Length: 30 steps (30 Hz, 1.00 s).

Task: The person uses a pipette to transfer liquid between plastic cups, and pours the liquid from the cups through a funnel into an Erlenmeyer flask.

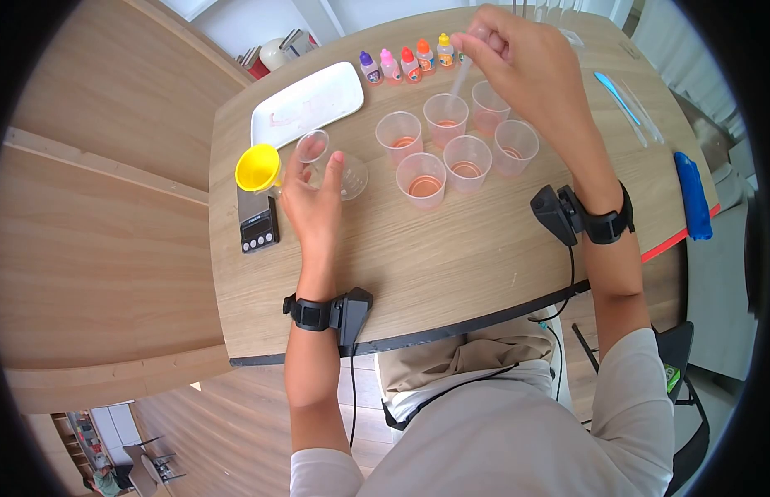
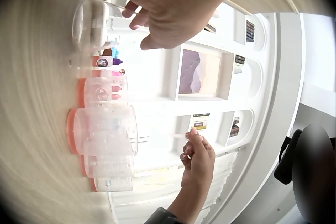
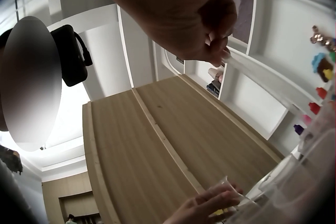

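Note:
My right hand [image 1: 517, 62] pinches the top of a slim translucent stick [image 1: 461, 80]. The stick slants down into the back middle cup [image 1: 445, 132], one of several clear plastic cups with shallow orange-pink liquid. On the left, my left hand [image 1: 310, 203] has its thumb and fingers around the neck of a clear conical flask [image 1: 353, 178]. The flask's round mouth faces up between thumb and fingers, and its wide base is near the table. In the left wrist view the hand [image 2: 163, 8] partly hides the flask [image 2: 86, 27].
A yellow funnel [image 1: 258, 168] stands by a small digital scale [image 1: 259, 234] at the left. Behind are a white tray [image 1: 269, 124] with pink marks and several small colour bottles [image 1: 410, 66]. Sticks [image 1: 618, 98] and a blue bundle [image 1: 691, 195] lie at the right.

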Motion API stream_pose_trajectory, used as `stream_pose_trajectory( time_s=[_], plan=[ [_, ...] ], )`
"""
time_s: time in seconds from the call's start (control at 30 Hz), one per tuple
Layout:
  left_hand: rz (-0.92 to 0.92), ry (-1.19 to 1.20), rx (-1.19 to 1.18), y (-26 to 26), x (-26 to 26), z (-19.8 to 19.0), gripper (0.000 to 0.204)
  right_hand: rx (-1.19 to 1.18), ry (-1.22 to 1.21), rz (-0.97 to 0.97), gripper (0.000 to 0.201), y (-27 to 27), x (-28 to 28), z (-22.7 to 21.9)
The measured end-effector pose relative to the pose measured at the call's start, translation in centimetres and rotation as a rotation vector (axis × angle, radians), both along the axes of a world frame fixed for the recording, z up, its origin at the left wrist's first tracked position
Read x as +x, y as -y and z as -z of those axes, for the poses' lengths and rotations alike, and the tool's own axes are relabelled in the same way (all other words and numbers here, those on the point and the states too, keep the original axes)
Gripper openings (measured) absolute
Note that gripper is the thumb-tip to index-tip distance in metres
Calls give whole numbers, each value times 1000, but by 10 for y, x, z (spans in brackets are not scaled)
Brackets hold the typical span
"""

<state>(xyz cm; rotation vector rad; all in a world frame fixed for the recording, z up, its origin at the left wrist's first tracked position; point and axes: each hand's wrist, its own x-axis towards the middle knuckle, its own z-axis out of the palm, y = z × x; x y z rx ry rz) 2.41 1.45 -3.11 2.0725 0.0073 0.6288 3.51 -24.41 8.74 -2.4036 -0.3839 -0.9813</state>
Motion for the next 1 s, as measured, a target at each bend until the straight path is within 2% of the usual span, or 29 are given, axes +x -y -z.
stream_pose_trajectory(
  time_s=[0.2, 0.3, 0.4, 0.47, 0.6, 0.67, 0.8, 0.87, 0.9, 0.97, 1.0],
  plan=[
    [26, -30, -34, 2, -3, -3, 49, 53, -43, -38, 17, 0, 0, -1],
    [22, -5, -35, 1, -1, 0, 49, 62, -9, 24, 18, 1, 1, -1],
    [22, 0, -34, 1, -1, 1, 50, 153, -115, 26, 19, 6, 0, -11],
    [20, 3, -31, 1, 0, 2, 50, 292, -137, -5, 22, 13, 5, -12],
    [23, 5, -45, -1, 2, 5, 49, 327, -110, -43, 24, 40, 28, -1],
    [30, 8, -54, 0, 2, 6, 48, 503, -246, -182, 26, 46, 37, 8],
    [42, -12, -74, 0, 2, 4, 47, 362, -235, -136, 26, 53, 49, 19],
    [43, -15, -81, 0, 1, 4, 46, 561, -334, -237, 23, 58, 54, 22],
    [44, -12, -81, 0, 1, 4, 46, 560, -335, -238, 23, 64, 59, 25],
    [43, -10, -81, 0, 1, 5, 45, 428, -420, -117, 34, 79, 72, 33],
    [43, -9, -79, 0, 2, 5, 45, 428, -420, -118, 34, 86, 77, 37]
  ],
)
